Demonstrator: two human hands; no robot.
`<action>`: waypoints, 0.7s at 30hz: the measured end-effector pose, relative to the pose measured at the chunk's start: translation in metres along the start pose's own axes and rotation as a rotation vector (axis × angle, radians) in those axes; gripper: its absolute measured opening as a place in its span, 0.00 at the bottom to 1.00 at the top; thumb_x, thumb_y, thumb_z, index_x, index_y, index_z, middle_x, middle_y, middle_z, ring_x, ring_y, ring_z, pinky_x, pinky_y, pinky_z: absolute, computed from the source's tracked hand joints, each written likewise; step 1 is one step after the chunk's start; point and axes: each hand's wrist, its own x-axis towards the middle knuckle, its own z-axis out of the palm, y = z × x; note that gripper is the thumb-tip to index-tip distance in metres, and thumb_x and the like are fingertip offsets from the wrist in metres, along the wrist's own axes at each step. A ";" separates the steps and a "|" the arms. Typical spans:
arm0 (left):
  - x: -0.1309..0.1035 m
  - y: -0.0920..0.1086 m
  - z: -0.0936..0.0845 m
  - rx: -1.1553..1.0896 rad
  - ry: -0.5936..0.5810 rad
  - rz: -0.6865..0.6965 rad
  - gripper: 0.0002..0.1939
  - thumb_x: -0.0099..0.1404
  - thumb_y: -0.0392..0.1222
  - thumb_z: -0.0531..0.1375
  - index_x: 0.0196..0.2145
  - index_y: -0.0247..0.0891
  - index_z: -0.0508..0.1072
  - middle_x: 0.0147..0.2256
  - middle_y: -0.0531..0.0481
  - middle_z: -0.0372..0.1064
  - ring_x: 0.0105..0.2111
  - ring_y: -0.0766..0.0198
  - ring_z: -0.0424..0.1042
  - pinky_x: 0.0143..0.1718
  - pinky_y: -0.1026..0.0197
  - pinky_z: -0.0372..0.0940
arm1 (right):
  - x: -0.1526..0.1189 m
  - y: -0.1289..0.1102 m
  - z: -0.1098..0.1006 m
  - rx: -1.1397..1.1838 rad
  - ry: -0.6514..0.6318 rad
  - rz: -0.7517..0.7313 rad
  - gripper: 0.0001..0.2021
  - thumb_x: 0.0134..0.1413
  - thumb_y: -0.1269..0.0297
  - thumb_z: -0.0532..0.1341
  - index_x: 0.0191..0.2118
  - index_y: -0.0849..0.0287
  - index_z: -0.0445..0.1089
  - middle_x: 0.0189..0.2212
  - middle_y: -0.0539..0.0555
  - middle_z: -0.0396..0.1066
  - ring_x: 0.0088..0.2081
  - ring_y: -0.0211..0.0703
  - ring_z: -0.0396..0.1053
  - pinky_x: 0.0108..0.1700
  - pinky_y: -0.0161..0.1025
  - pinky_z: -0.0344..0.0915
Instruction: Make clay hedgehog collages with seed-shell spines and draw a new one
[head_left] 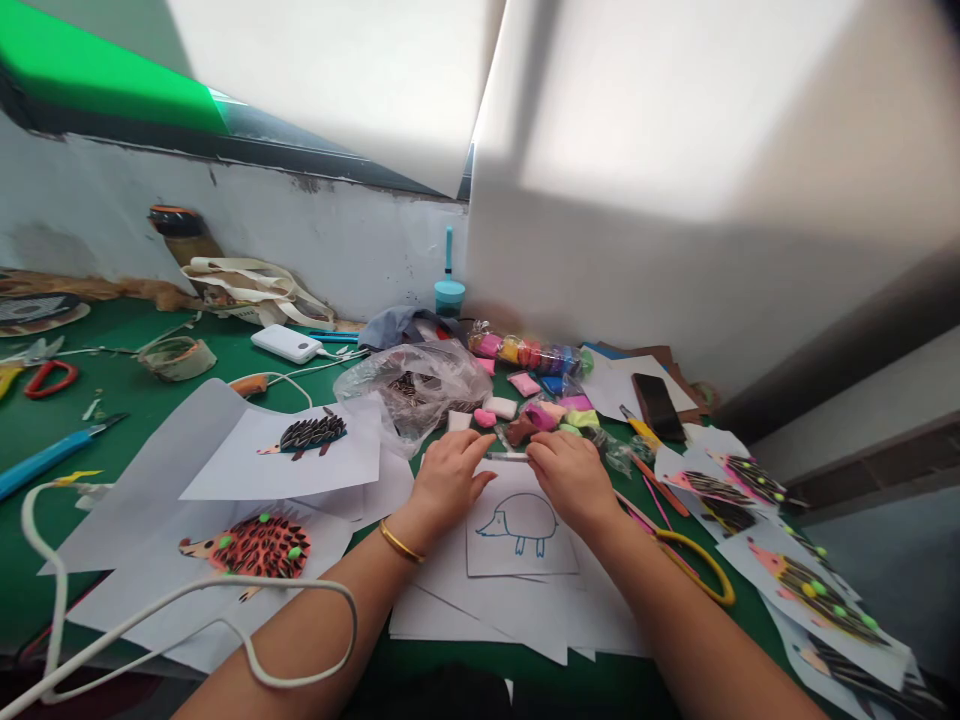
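Note:
A white sheet with a blue outline drawing of a hedgehog [525, 527] lies on a stack of white paper [480, 615] in front of me. At its upper left, my left hand [451, 482] has its thumb and fingers apart, with nothing visible in it. My right hand [574, 480] is at the upper right, fingers curled at the end of a slim, pale pen [508, 457], which lies crosswise along the sheet's top edge. Just beyond the hands are brown clay [519, 430], pink clay [485, 418] and other soft coloured lumps.
Behind is a plastic bag of seeds [412, 385]. Seed-covered hedgehog pictures lie left [259, 545] and right [817, 590]. Yellow-handled scissors [705, 565] lie beside my right arm; a phone [657, 405] is farther back. A white cable [300, 582] loops across my left forearm.

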 end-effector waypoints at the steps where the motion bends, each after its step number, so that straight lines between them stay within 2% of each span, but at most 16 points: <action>1: 0.000 0.003 0.000 0.013 -0.015 0.041 0.19 0.64 0.41 0.61 0.53 0.41 0.69 0.44 0.45 0.70 0.45 0.54 0.68 0.46 0.52 0.62 | -0.004 -0.002 -0.006 0.038 -0.007 -0.016 0.07 0.61 0.68 0.57 0.38 0.56 0.73 0.39 0.55 0.74 0.44 0.48 0.65 0.45 0.44 0.52; 3: 0.000 0.006 -0.001 0.026 -0.056 0.104 0.11 0.67 0.40 0.57 0.46 0.40 0.71 0.38 0.46 0.71 0.39 0.56 0.69 0.40 0.54 0.62 | -0.011 -0.003 -0.016 0.180 -0.024 -0.005 0.06 0.60 0.67 0.58 0.37 0.56 0.73 0.34 0.54 0.74 0.40 0.47 0.65 0.44 0.44 0.54; 5: 0.000 0.009 -0.003 0.015 -0.074 0.133 0.08 0.69 0.41 0.55 0.41 0.38 0.72 0.34 0.47 0.71 0.35 0.57 0.68 0.37 0.56 0.61 | -0.019 -0.001 -0.020 0.454 -0.035 0.093 0.05 0.58 0.64 0.59 0.37 0.55 0.73 0.35 0.54 0.73 0.39 0.46 0.66 0.42 0.43 0.56; 8: -0.003 0.015 -0.007 -0.060 -0.082 0.168 0.10 0.70 0.43 0.52 0.39 0.37 0.70 0.34 0.46 0.70 0.35 0.57 0.67 0.36 0.57 0.60 | -0.030 0.001 -0.014 1.101 -0.020 0.313 0.10 0.52 0.57 0.64 0.39 0.54 0.72 0.32 0.52 0.71 0.33 0.43 0.66 0.35 0.39 0.60; 11: -0.008 0.026 -0.011 -0.110 -0.147 0.221 0.12 0.71 0.45 0.49 0.36 0.37 0.69 0.33 0.47 0.69 0.34 0.58 0.66 0.35 0.57 0.59 | -0.041 -0.006 -0.001 1.647 0.030 0.397 0.16 0.49 0.49 0.65 0.39 0.55 0.71 0.22 0.47 0.63 0.24 0.37 0.59 0.27 0.36 0.55; 13: -0.012 0.033 -0.011 -0.101 -0.194 0.261 0.13 0.71 0.45 0.49 0.34 0.38 0.68 0.32 0.48 0.68 0.33 0.59 0.65 0.34 0.58 0.58 | -0.045 -0.014 0.009 1.755 0.049 0.428 0.14 0.51 0.49 0.64 0.32 0.56 0.71 0.18 0.45 0.57 0.21 0.34 0.53 0.24 0.34 0.48; 16: -0.014 0.038 -0.011 -0.100 -0.249 0.290 0.13 0.71 0.45 0.49 0.33 0.38 0.67 0.31 0.49 0.67 0.32 0.59 0.64 0.34 0.58 0.56 | -0.046 -0.022 0.018 1.738 0.086 0.509 0.13 0.53 0.54 0.64 0.25 0.57 0.68 0.15 0.43 0.52 0.18 0.31 0.47 0.22 0.34 0.41; 21: -0.008 0.035 -0.013 -0.146 -0.320 0.256 0.14 0.72 0.47 0.48 0.31 0.39 0.66 0.30 0.51 0.67 0.31 0.61 0.64 0.32 0.59 0.54 | -0.040 -0.021 0.020 1.752 0.100 0.522 0.13 0.50 0.54 0.65 0.23 0.56 0.67 0.16 0.43 0.52 0.19 0.32 0.46 0.22 0.35 0.41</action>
